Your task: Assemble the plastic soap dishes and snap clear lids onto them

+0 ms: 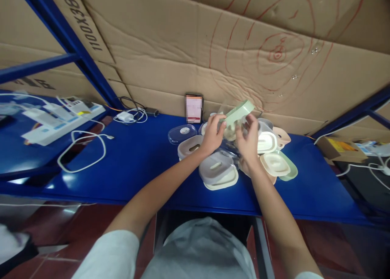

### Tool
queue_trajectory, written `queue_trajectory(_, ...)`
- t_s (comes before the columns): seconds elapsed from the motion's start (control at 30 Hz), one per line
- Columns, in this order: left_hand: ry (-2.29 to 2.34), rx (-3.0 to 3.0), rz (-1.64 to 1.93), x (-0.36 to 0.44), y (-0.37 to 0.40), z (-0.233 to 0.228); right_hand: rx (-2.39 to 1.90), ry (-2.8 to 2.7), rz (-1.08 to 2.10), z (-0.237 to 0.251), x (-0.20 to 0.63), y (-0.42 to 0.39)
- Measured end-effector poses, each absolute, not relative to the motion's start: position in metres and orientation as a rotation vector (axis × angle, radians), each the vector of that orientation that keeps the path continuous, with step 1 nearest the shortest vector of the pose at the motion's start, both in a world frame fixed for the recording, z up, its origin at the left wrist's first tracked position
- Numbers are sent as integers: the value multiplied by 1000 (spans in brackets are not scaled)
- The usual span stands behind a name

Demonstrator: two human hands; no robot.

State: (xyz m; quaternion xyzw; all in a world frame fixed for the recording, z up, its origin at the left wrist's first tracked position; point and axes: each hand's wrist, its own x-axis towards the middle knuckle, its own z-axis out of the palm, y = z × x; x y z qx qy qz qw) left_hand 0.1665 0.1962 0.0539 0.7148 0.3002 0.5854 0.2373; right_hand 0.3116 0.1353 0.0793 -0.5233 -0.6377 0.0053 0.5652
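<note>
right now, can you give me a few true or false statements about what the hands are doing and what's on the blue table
1. Both hands hold a pale green lid above the pile of containers. True: the left hand and right hand both grip it.
2. The table is red. False: it is blue.
3. A white cable lies looped on the table to the left of the hands. True.
4. The containers are lined up in one neat row. False: they lie in a loose pile, some overlapping.
5. A phone leans against the cardboard behind the pile. True.
</note>
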Motion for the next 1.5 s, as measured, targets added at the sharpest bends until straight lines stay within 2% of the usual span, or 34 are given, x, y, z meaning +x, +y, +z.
queue_trajectory(0.17,872,1837,1605,159,193,50,-1581,-2086,-308,72,317,118)
queue_trajectory(0.33,856,1678,1593,118,181,57,-1527,-2074,-285,62,323,123)
queue_trajectory(0.43,934,1784,1629,102,169,53,-1453,-2008,-282,56,316,123)
queue_trajectory(0.6,939,2053,1395,114,140,36,-1401,-1895,-190,56,300,117)
queue_trajectory(0.73,857,2194,1358,129,127,33,-1330,-1622,-79,61,296,111)
queue_trajectory(0.93,886,2314,1358,125,124,52,-1113,-1498,336,73,284,105)
queue_trajectory(1.03,1004,2434,1444,94,117,72,-1059,-1510,444,85,283,82)
queue_trajectory(1.2,1353,2576,1535,-3,84,89,-1068,-1838,106,73,288,-6)
queue_trajectory(1.33,1695,2652,1335,-77,74,59,-1115,-2165,51,36,283,-58)
queue_trajectory(1.5,1754,2720,992,-115,86,17,-1343,-2180,8,18,282,-59)
